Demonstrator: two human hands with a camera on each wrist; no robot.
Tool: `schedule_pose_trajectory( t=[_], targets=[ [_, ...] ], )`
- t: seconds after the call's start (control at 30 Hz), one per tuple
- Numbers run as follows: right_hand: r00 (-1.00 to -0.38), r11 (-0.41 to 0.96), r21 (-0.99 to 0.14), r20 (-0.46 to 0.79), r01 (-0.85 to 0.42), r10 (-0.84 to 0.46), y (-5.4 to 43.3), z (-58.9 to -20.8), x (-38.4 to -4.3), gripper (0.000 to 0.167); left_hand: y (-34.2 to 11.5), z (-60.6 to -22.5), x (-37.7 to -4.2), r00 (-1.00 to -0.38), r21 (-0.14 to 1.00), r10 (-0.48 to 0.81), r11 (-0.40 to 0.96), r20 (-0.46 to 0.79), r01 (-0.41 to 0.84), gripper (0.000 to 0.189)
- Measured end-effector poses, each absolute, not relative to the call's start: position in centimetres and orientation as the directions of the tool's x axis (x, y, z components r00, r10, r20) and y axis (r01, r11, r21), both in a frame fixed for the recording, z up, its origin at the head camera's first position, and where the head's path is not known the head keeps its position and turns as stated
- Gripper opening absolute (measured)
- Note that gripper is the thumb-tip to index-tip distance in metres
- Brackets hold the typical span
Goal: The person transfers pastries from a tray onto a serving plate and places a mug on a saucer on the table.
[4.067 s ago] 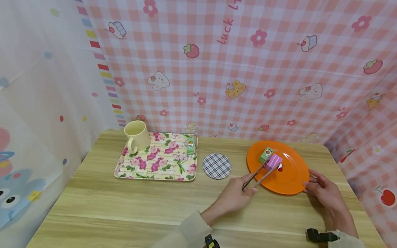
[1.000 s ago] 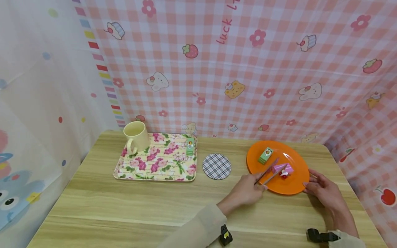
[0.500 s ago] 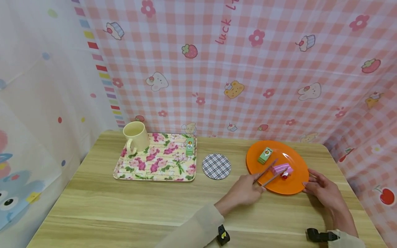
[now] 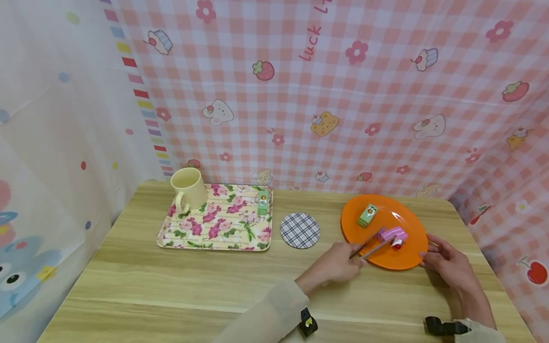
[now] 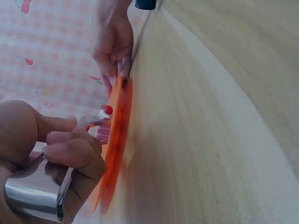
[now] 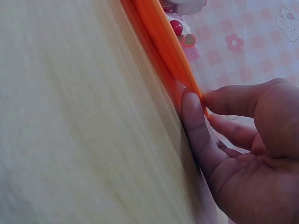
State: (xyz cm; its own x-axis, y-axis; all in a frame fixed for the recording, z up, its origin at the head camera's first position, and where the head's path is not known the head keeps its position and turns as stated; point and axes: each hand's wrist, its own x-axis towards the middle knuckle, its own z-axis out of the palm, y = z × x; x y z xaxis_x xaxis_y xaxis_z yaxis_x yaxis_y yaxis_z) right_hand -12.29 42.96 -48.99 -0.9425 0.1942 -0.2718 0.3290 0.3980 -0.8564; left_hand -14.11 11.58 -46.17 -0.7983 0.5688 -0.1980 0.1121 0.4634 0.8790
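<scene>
My left hand [image 4: 339,264] holds metal tongs [image 5: 37,189], fingers curled round them near the bent end. Their tips lie at a pink cake slice [image 4: 395,233] with white stripes and a red cherry, which rests on the orange plate [image 4: 411,252]. Whether the tips press on the cake, I cannot tell. Behind it on the plate lies a small green juice box [image 4: 367,216]. My right hand [image 4: 448,262] pinches the plate's right rim between thumb and fingers; the right wrist view shows this grip on the orange edge [image 6: 187,70].
On the left stands a floral tray [image 4: 201,243] bearing a cream mug [image 4: 190,190] and another green box [image 4: 263,203]. A round plaid coaster [image 4: 299,230] lies between tray and plate. A checked cloth [image 4: 291,95] hangs behind the wooden table [image 4: 193,286].
The cake slice has moved right and nearer on the plate, away from the green box, with the left hand and tongs following. In the last second they shifted only slightly. The right hand stays put.
</scene>
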Motion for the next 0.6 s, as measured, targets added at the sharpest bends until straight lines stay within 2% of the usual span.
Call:
schedule_pose_trajectory(
  t=[0.13,0.3,0.37,0.6],
  targets=[
    [-0.947,0.39,-0.865,-0.26,0.316,0.191,42.91,-49.03,-12.28,0.077,11.5,-45.97,-13.8,-0.786,0.899,0.572,0.435,-0.234,0.048,0.044],
    [-0.944,0.387,-0.864,-0.266,0.322,0.192,43.01,-49.12,-12.25,0.078,11.64,-45.72,-13.65,-0.79,0.911,0.551,0.411,-0.268,-0.023,0.023],
    [-0.942,0.387,-0.861,-0.273,0.33,0.196,43.06,-49.19,-12.3,0.078,11.72,-45.61,-13.61,-0.796,0.913,0.539,0.406,-0.276,-0.041,0.02],
    [-0.941,0.387,-0.86,-0.274,0.332,0.197,43.09,-49.18,-12.34,0.08,11.94,-45.27,-13.67,-0.823,0.907,0.49,0.416,-0.287,-0.069,0.034]
  ],
)
